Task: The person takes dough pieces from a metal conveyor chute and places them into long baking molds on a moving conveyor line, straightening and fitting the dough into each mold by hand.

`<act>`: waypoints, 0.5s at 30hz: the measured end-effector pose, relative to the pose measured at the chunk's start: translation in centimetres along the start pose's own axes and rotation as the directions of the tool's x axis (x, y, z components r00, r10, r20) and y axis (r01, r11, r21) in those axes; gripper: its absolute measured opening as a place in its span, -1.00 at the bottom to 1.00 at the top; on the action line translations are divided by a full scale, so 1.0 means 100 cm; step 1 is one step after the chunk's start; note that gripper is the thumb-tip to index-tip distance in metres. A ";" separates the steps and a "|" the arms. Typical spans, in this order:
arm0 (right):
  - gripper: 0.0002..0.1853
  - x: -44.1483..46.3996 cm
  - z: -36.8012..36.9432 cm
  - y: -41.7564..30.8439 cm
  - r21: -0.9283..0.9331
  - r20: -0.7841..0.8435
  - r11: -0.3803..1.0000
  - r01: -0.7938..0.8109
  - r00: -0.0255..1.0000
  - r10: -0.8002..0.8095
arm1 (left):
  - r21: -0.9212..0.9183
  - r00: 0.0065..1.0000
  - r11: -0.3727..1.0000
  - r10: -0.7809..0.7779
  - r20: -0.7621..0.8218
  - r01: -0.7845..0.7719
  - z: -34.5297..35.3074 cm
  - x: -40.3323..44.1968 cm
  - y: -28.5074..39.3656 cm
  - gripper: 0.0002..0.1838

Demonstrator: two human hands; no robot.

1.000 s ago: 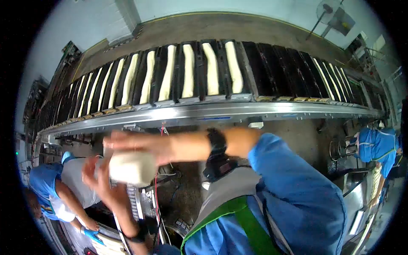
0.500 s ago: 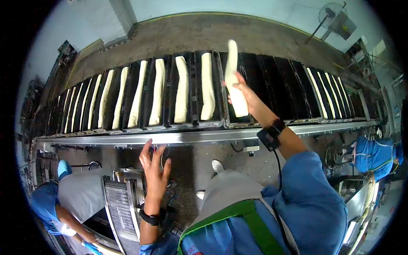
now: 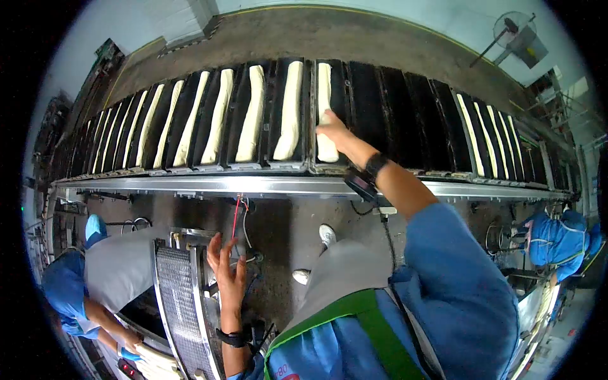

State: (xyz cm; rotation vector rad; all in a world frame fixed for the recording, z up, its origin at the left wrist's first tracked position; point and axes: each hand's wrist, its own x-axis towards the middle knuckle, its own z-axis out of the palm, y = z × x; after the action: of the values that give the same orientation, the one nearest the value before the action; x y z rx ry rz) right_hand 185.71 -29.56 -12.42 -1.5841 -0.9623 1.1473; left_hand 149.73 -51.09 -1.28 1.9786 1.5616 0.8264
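A long pale dough strip (image 3: 324, 88) lies lengthwise in a dark baking tin (image 3: 340, 95), along its left side. My right hand (image 3: 335, 131) is closed round the strip's near half, with some fingers hidden behind the dough. Another dough strip (image 3: 289, 114) rests in the neighbouring tin on the left, and several more run on in a row beyond it. My left hand (image 3: 229, 266) hovers low in front of the metal rail (image 3: 266, 185), fingers apart and holding nothing. Near it is a curved mesh conveyor (image 3: 174, 291).
Dark tins (image 3: 396, 114) continue to the right, followed by several with thin dough strips (image 3: 470, 136). A co-worker (image 3: 66, 288) at lower left handles dough beside the conveyor. Another person (image 3: 557, 239) bends at far right. A red cord (image 3: 236, 215) hangs below the rail.
My right hand has brought the dough strip down and left, from above the tins into one. My left hand has lowered slightly. The view has shifted.
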 end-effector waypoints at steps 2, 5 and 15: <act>-0.13 -0.010 0.004 -0.019 -0.361 -0.136 0.932 0.021 0.988 -0.075 | 0.001 1.000 1.000 -0.001 -0.003 0.001 0.005 -0.012 0.007 -0.61; -0.06 -0.021 0.016 -0.004 -0.482 -0.114 0.876 0.014 0.990 -0.079 | 0.011 1.000 1.000 -0.003 0.020 0.003 0.004 -0.028 0.026 -0.61; -0.64 -0.182 -0.162 0.006 -0.688 0.096 0.570 0.450 0.835 -0.543 | 0.099 0.992 0.995 0.015 0.124 -0.028 0.017 -0.073 0.060 -0.65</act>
State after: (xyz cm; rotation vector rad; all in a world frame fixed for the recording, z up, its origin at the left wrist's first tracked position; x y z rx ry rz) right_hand 196.69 -50.51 -6.40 -1.7281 -1.7547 0.2557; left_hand 153.88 -59.59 0.54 2.0790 1.5406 0.6318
